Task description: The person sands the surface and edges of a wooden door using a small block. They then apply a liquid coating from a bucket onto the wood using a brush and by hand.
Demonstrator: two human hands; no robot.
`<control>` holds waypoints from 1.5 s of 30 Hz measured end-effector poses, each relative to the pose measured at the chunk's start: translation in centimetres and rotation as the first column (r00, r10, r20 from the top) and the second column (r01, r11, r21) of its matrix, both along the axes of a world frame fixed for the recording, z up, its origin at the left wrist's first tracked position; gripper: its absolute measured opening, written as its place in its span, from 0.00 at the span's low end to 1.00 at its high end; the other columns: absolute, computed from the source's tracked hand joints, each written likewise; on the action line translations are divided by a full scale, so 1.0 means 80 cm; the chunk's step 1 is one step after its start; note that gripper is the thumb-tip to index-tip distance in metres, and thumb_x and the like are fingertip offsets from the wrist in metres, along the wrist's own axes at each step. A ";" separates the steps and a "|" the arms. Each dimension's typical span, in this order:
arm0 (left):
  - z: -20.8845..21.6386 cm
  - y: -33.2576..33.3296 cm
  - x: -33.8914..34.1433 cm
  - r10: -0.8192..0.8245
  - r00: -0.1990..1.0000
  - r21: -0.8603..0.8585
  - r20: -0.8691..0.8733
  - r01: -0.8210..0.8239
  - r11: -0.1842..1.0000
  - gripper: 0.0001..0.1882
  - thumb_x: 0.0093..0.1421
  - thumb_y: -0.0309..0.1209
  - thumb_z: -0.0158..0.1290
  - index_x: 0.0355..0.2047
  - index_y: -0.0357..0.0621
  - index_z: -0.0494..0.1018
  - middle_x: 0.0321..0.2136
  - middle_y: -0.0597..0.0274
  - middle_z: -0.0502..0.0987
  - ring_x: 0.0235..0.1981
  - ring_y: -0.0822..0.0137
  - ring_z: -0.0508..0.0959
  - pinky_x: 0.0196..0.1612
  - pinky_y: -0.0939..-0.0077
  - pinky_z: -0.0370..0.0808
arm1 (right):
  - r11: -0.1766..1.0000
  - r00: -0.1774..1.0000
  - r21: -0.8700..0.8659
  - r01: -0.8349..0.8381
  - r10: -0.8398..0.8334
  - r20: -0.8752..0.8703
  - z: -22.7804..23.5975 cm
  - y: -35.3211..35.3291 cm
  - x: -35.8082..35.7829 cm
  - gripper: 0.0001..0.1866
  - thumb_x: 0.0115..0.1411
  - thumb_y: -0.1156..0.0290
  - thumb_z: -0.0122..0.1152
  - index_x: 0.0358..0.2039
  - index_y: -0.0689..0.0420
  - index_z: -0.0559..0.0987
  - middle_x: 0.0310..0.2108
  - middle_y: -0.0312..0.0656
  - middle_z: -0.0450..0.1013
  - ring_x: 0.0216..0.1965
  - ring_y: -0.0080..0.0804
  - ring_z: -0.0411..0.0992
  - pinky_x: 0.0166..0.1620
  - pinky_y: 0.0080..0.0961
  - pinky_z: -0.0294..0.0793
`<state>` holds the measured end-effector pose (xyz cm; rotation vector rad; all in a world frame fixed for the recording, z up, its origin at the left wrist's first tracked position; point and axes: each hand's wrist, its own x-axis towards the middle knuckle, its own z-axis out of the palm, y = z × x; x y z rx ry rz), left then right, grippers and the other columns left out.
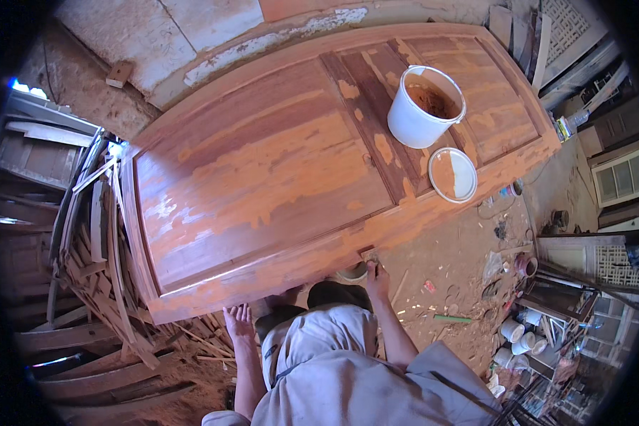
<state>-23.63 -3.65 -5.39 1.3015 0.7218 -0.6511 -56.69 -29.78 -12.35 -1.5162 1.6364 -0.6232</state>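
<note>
A large wooden door (248, 153) lies flat in front of me, its reddish-brown panels smeared with patches of orange-brown paste. My left hand (239, 323) is at the door's near edge on the left, fingers stretched out and holding nothing. Further right, my right hand (378, 280) grips a small flat tool (368, 254) against the near edge; whether it is a brush or a scraper I cannot tell. On the door's right part stands a white bucket (408, 121) with orange-brown paste inside. Beside it lies a round white lid (465, 177), partly coated with the same paste.
Loose wood strips and offcuts (106, 277) are heaped at the left. White containers (524, 343) and stacked frames crowd the right. A green strip (452, 319) and scattered debris lie on the dusty floor (419, 284). A wall with pale slabs (156, 42) borders the far side.
</note>
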 end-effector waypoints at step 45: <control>-0.023 0.033 -0.007 0.140 0.990 0.035 -0.013 -0.140 0.990 0.44 0.66 0.59 0.45 0.66 0.35 0.50 0.63 0.41 0.61 0.58 0.49 0.72 0.59 0.59 0.70 | 0.915 0.823 0.241 -0.324 0.398 -0.405 -0.002 0.037 -0.120 0.19 0.70 0.53 0.48 0.41 0.58 0.70 0.25 0.60 0.75 0.28 0.62 0.75 0.29 0.53 0.72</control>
